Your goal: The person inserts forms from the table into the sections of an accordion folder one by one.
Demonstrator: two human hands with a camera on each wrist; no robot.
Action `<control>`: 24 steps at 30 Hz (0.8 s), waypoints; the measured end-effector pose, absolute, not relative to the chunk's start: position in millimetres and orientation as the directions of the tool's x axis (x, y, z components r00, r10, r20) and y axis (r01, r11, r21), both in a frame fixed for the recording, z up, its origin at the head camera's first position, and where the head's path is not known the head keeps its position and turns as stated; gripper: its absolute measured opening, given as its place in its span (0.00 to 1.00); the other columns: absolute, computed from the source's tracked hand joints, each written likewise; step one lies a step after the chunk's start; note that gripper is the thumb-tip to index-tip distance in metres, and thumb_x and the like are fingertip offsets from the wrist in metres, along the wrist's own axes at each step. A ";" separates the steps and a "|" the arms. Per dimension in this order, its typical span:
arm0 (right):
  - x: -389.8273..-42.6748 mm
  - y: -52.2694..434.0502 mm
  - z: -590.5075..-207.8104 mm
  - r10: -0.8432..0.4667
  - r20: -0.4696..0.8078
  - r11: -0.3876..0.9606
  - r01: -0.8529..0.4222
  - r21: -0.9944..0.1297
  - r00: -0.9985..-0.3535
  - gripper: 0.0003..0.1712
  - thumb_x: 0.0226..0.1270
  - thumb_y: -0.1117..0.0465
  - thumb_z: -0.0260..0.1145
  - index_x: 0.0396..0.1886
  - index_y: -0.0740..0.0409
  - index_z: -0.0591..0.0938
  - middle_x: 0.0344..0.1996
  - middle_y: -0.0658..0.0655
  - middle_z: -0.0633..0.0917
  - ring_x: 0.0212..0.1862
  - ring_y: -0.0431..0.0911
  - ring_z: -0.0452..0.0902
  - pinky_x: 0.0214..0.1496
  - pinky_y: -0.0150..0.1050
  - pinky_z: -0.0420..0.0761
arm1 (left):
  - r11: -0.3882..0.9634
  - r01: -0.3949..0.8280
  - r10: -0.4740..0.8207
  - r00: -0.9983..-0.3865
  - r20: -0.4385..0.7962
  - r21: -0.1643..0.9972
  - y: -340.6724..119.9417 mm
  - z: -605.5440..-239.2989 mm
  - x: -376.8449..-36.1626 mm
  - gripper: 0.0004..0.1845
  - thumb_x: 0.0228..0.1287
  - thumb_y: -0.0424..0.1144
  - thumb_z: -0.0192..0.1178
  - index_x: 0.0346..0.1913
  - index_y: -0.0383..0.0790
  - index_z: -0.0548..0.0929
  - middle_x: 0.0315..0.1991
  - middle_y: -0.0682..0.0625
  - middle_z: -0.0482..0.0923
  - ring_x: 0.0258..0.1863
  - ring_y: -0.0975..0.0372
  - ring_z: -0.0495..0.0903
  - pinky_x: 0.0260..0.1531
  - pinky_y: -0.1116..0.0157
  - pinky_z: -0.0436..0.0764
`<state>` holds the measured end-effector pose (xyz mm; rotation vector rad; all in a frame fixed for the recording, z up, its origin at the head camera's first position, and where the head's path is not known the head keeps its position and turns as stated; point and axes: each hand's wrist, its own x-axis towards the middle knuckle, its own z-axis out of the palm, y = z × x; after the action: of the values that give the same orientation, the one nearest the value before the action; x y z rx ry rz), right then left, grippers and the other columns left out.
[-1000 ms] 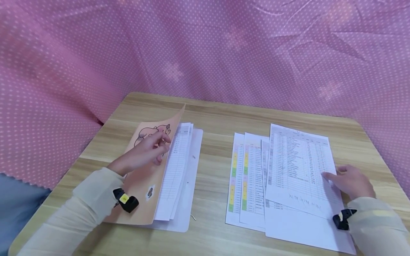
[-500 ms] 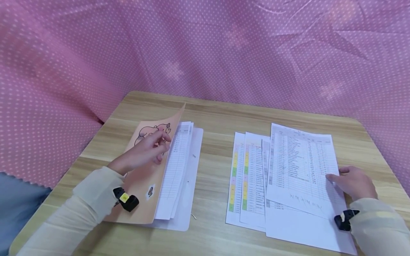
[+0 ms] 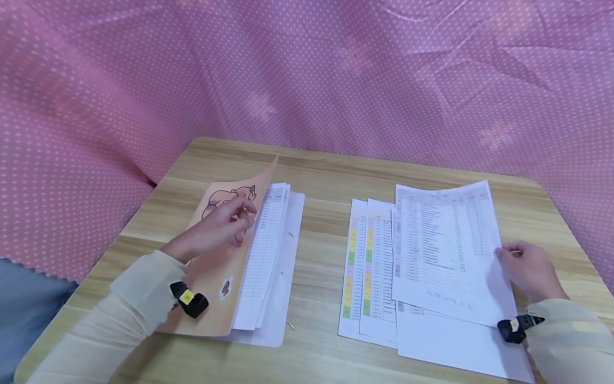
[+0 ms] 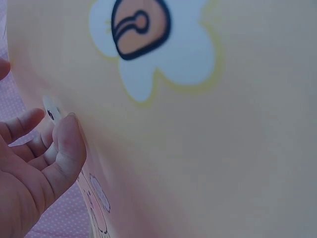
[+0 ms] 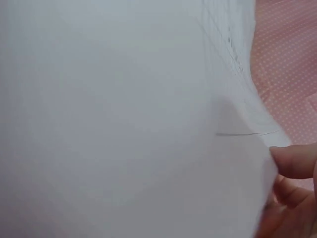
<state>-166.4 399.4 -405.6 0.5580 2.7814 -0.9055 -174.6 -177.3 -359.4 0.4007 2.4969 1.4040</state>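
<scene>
Hands at work over wooden desk (image 3: 326,181), pink dotted cloth (image 3: 307,69) behind. Left hand (image 3: 218,228), at 9 o'clock, props peach folder cover (image 3: 216,272) half raised, fingers curled against it; printed sheets (image 3: 264,250) lie inside. Right hand (image 3: 530,269), at 3 o'clock, pinches right edge of top sheet (image 3: 443,250), lifted off fanned paper stack (image 3: 371,266).

We see soft, even, bright light with only faint shadows under the left hand (image 3: 218,229) and the sheet (image 3: 443,250) beside the right hand (image 3: 530,269). Our head view bends at its edges, and print near both hands is too small to read. Both wrist views are blurred and washed pale.
</scene>
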 end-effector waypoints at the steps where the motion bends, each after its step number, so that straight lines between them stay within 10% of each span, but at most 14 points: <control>1: -167.0 397.7 -405.0 0.294 -0.254 0.741 0.388 -0.548 -0.921 0.35 0.72 0.47 0.45 0.63 0.73 0.64 0.54 0.74 0.70 0.48 0.61 0.69 0.37 0.44 0.74 | 0.499 0.117 0.355 -0.931 -0.080 0.859 -177.4 -359.6 -174.6 0.16 0.69 0.39 0.49 0.53 0.33 0.67 0.38 0.36 0.70 0.25 0.56 0.76 0.30 0.61 0.83; 9: -166.5 378.9 -389.6 0.277 -0.202 0.681 0.340 -0.648 -0.940 0.38 0.71 0.42 0.44 0.65 0.70 0.64 0.57 0.74 0.69 0.50 0.59 0.69 0.37 0.40 0.75 | 0.494 0.116 0.355 -0.931 -0.078 0.862 -177.5 -358.9 -173.8 0.15 0.68 0.38 0.49 0.53 0.32 0.67 0.37 0.37 0.70 0.25 0.57 0.75 0.30 0.62 0.82; 16: -166.8 365.0 -389.0 0.269 -0.182 0.613 0.314 -0.725 -0.946 0.36 0.71 0.43 0.47 0.65 0.67 0.65 0.54 0.69 0.74 0.36 0.36 0.75 0.30 0.30 0.79 | 0.497 0.116 0.353 -0.932 -0.079 0.860 -178.0 -359.4 -173.8 0.16 0.68 0.38 0.49 0.53 0.31 0.67 0.37 0.37 0.70 0.25 0.56 0.76 0.30 0.61 0.83; 24: -165.2 353.6 -387.6 0.232 -0.212 0.496 0.303 -0.814 -0.949 0.31 0.71 0.43 0.50 0.60 0.62 0.67 0.29 0.38 0.78 0.31 0.35 0.80 0.32 0.37 0.83 | 0.491 0.125 0.355 -0.933 -0.067 0.862 -178.3 -357.8 -173.7 0.15 0.69 0.37 0.48 0.53 0.31 0.67 0.36 0.40 0.70 0.25 0.58 0.75 0.29 0.63 0.82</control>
<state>-165.2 353.6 -387.6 0.4757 2.6522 -1.4656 -173.7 -178.3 -357.8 0.4099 2.5015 1.4170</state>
